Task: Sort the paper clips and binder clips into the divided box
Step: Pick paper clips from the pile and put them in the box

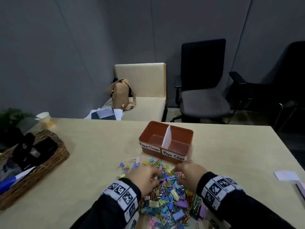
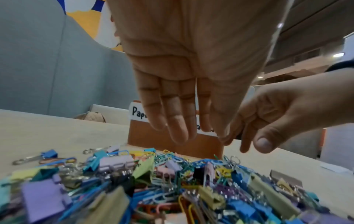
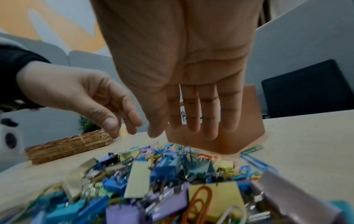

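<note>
Sitting heaped at the near edge of the table (image 1: 92, 146), a jumbled pile of clips (image 1: 166, 194), pastel binder clips and wire paper clips tangled together, a few strays trailing off toward the divided box (image 1: 165, 142). Standing just beyond the pile, that box, white divider upright, both compartments looking bare, labels reading "Paper Clamps" on the left and "Paper Clips" on the right. Hovering over the heap, left hand (image 2: 172, 94) and right hand (image 3: 191, 94), both spread, fingers straight and pointing down, holding nothing, a small gap between the two. Judging the step as reaching in for a first pick: better pinching one clip off the loose fringe than digging into the middle, where wire loops are likely hooking binder handles and dragging extras along. Worth checking the label before each drop. Lying out at the left edge, a wicker basket (image 1: 41, 164) of dark odds and ends, well apart; resting near the right edge, a slip of paper (image 1: 286, 175). Nothing blocking the short path from pile to box.
</note>
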Action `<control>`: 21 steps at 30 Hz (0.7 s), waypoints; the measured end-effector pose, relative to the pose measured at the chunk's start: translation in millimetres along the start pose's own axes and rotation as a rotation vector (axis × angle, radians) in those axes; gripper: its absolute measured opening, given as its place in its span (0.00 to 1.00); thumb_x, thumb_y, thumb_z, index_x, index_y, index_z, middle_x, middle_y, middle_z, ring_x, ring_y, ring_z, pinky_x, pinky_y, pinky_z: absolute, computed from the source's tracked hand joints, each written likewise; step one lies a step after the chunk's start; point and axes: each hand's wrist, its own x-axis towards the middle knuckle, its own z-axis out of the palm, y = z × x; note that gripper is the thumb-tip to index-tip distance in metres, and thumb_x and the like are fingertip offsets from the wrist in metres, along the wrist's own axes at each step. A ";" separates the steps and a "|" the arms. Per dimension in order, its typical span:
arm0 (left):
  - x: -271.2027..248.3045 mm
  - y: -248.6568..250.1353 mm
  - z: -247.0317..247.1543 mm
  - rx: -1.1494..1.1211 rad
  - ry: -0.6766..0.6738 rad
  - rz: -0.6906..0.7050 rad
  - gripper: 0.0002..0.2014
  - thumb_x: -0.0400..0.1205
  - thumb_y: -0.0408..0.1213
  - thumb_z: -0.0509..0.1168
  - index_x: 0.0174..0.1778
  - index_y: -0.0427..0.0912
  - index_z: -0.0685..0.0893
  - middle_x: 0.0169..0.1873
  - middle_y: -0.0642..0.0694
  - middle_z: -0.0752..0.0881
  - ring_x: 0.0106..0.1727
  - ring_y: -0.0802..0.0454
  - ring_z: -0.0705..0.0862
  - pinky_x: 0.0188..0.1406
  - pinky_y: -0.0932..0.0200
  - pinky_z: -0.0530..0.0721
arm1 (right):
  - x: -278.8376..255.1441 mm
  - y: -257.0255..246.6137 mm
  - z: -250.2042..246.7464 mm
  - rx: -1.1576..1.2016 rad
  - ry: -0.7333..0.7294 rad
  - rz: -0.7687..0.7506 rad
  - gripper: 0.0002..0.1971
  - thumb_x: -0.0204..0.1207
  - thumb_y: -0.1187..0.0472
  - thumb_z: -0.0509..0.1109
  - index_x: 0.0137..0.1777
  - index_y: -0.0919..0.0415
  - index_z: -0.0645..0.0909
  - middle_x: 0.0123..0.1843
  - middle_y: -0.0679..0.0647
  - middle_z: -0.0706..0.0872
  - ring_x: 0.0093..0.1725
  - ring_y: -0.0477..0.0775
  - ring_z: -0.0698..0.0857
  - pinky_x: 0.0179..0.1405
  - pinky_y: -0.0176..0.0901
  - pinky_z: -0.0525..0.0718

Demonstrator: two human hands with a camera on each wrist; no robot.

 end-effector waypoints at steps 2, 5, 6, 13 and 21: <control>5.1 -1.0 13.5 0.033 -0.046 -0.001 0.16 0.80 0.48 0.67 0.65 0.56 0.81 0.62 0.56 0.84 0.58 0.55 0.82 0.56 0.62 0.78 | 7.7 -1.6 15.2 -0.048 -0.036 -0.035 0.22 0.79 0.55 0.68 0.72 0.54 0.74 0.70 0.55 0.79 0.66 0.56 0.79 0.66 0.46 0.79; 12.0 -0.3 27.1 0.062 -0.137 -0.002 0.24 0.74 0.55 0.72 0.65 0.57 0.80 0.61 0.54 0.83 0.59 0.53 0.81 0.58 0.56 0.82 | 19.5 -3.5 32.3 -0.139 -0.079 -0.064 0.25 0.79 0.55 0.67 0.76 0.53 0.70 0.73 0.56 0.74 0.68 0.60 0.78 0.67 0.51 0.79; 12.4 0.9 29.4 0.074 -0.162 -0.002 0.27 0.71 0.56 0.74 0.66 0.56 0.80 0.60 0.54 0.83 0.60 0.52 0.81 0.57 0.56 0.82 | 21.9 -3.6 36.5 -0.160 -0.080 -0.061 0.26 0.80 0.54 0.66 0.78 0.51 0.68 0.74 0.56 0.73 0.69 0.61 0.78 0.68 0.52 0.78; 9.7 -3.2 42.6 0.173 -0.163 0.035 0.35 0.71 0.51 0.78 0.73 0.53 0.74 0.65 0.49 0.81 0.64 0.47 0.80 0.60 0.53 0.82 | 29.1 -5.9 48.8 -0.209 -0.011 -0.046 0.28 0.79 0.52 0.69 0.79 0.49 0.68 0.74 0.56 0.75 0.71 0.57 0.76 0.68 0.47 0.77; 11.6 -18.5 48.7 0.120 -0.113 0.083 0.32 0.71 0.49 0.78 0.72 0.52 0.77 0.61 0.49 0.85 0.60 0.50 0.83 0.62 0.52 0.82 | 30.1 -3.5 43.5 -0.135 0.007 0.035 0.30 0.77 0.49 0.72 0.78 0.50 0.70 0.74 0.50 0.76 0.71 0.52 0.76 0.68 0.42 0.74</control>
